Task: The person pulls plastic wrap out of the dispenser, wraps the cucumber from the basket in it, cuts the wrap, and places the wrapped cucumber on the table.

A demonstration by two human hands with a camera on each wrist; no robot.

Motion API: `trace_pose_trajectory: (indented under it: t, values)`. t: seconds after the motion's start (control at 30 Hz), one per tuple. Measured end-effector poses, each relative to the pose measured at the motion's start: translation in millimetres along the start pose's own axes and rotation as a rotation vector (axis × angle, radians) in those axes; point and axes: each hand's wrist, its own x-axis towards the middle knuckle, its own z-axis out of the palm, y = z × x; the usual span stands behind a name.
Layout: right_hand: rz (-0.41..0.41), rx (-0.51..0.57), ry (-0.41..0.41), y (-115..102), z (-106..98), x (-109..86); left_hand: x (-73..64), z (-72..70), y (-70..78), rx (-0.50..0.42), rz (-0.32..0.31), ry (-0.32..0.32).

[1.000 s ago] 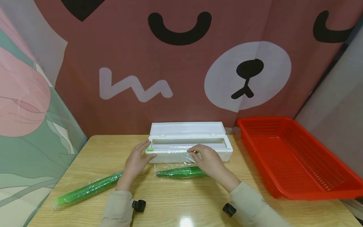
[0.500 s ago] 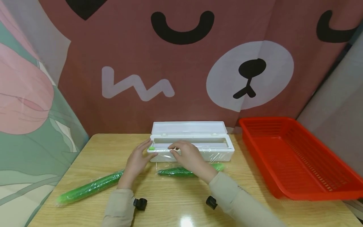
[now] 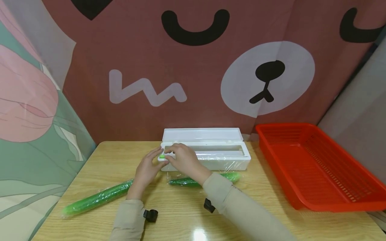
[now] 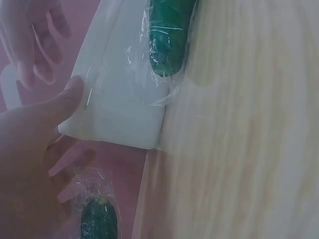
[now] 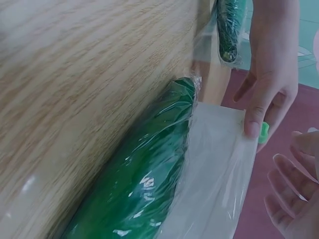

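Observation:
A white cling film dispenser [image 3: 208, 164] stands with its lid raised at the back of the table. Gripping its left end is my left hand [image 3: 146, 172], thumb on the front and fingers around the side. A green slide cutter [image 3: 162, 156] sits at that same end, beside the left thumb [image 5: 254, 127]. My right hand [image 3: 185, 162] hovers over the dispenser's left part, fingers loosely bent and fingertips close to the cutter, holding nothing. Clear film [image 5: 214, 164] drapes down the dispenser's front to a film-wrapped cucumber [image 3: 230, 176] lying before it, partly hidden by the right forearm.
Another film-wrapped cucumber [image 3: 99, 199] lies at the left, its far end behind the left wrist. A red plastic basket [image 3: 319, 167] stands at the right of the wooden table [image 3: 178, 214]. Behind the table hangs a printed curtain [image 3: 144, 117].
My right hand has slid leftward along the dispenser's top to the green cutter's end. The left hand keeps its grip there. More of the front cucumber's right end shows.

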Motion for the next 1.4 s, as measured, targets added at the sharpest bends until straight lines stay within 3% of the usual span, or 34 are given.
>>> trace_pose_trajectory:
  t: [0.33,0.9,1.23,1.4]
  values:
    - [0.041,-0.039,0.003,-5,13,12.4,1.7,0.5,-2.0,-0.005,0.005,0.012]
    - [0.096,0.016,0.032,-4,32,16.8,3.0,0.5,-2.4,0.026,-0.005,0.036]
    - [0.108,0.028,0.048,-5,37,19.6,2.2,2.6,-6.5,-0.045,0.063,0.040]
    - [0.117,0.018,0.058,-4,38,19.0,1.8,3.4,-6.1,-0.030,0.074,0.023]
